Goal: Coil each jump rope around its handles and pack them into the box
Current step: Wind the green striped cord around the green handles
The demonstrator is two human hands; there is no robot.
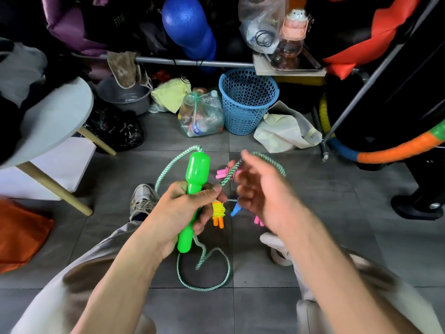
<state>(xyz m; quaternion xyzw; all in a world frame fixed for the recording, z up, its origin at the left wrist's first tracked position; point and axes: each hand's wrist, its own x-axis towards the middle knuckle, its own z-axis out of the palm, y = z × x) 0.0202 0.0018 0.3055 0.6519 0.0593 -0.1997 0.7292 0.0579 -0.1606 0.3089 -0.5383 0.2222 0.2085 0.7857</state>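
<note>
My left hand is wrapped around the green handles of a jump rope, fingers curled tight round the narrow part, with the thick end pointing away from me and the thin end sticking out below my palm. The green-and-white rope leaves the top of the handles in a loop, and another stretch hangs from the bottom and lies in a loose ring on the grey tiled floor between my legs. My right hand is just beside the left; it is blurred, the fingers look loosely bent with the rope running across them near the fingertips, but I cannot tell whether I am pinching it. On the floor under my hands lie smaller coiled jump ropes: one with orange handles, one with pink handles, a blue handle and more pink ends. Farther off stands a blue mesh basket.
</note>
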